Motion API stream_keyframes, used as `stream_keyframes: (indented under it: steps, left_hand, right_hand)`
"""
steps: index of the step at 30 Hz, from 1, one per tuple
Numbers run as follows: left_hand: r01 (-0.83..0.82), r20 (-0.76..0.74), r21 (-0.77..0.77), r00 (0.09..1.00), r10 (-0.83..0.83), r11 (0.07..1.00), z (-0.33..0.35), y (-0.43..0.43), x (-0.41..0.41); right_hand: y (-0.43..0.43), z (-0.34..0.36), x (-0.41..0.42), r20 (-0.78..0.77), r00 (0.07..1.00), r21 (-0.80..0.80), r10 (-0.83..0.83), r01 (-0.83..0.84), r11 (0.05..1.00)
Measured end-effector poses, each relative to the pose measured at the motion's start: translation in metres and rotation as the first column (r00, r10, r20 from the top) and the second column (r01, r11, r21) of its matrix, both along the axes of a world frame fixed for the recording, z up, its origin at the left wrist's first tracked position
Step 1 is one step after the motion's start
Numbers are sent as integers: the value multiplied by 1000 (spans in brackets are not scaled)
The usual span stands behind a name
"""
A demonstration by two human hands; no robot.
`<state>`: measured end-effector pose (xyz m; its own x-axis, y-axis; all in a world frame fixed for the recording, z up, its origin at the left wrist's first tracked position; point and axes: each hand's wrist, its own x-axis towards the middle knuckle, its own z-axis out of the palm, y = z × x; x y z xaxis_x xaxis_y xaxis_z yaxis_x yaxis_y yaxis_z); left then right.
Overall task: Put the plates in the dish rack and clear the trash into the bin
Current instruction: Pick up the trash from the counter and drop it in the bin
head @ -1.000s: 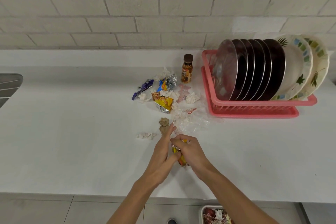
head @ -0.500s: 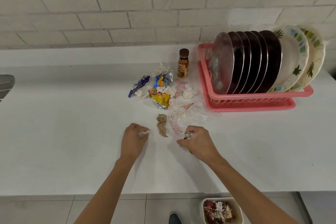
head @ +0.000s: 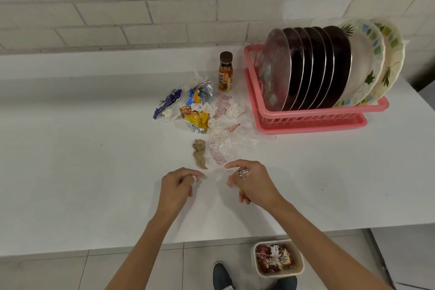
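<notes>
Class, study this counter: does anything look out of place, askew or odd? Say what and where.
Crumpled wrappers and tissues litter the counter left of the rack, not yet binned. The two patterned plates at the rack's right end lean out past its rim; they look precarious.

Pink dish rack (head: pixel 315 122), dark brown plates (head: pixel 339 66) with silver rims, cream plates (head: pixel 367 59) with green leaves and blue-green squares, purple wrapper (head: pixel 167 102), yellow-orange packet (head: pixel 195 117), tan paper wad (head: pixel 199 153), white tissue scrap (head: pixel 194 179), silver foil wrapper (head: pixel 243 172), white counter (head: pixel 70 160), beige bin (head: pixel 280 274)
</notes>
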<state>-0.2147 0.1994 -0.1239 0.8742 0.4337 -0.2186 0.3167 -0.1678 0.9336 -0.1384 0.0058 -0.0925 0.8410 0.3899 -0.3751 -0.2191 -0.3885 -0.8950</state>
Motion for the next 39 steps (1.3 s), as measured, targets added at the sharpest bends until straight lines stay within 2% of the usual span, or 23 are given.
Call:
stream_keyframes:
  steps: [8,11,14,20,25,29,34,37,39]
  left_hand:
    - [16,-152,-307,986,-66,952,20,-51,-5]
    - [49,-178,-302,978,-106,952,18,-74,-9]
    - [103,-142,-301,978,-152,948,17,-100,-14]
    - [184,-151,-306,959,-239,934,17,-172,-31]
    - [207,-204,-345,936,-288,916,5,-233,-56]
    - [200,-251,-298,927,-279,933,-23,-281,-79]
    - [144,-369,-377,883,-290,915,-96,-321,-101]
    - [135,-462,-421,819,-340,897,-152,-340,-115]
    - [89,-501,-419,807,-312,904,-187,-349,-121]
  right_hand:
    - [-31,5,-18,-43,998,-70,49,-52,996]
    - [-50,4,-28,-37,998,-96,43,-47,994]
    - [-70,-3,-36,-48,999,-109,14,-20,994]
    - [-140,-9,-63,-67,996,-50,-61,58,997]
    - [-219,-31,-87,-133,991,-76,12,-23,997]
    - [-286,-81,-106,-222,975,-120,4,-31,992]
    - [-349,-157,-121,-390,921,-160,19,-88,983]
    - [-366,-201,-128,-478,876,-146,-59,-13,989]
    - [-374,-236,-129,-471,874,-152,-118,50,987]
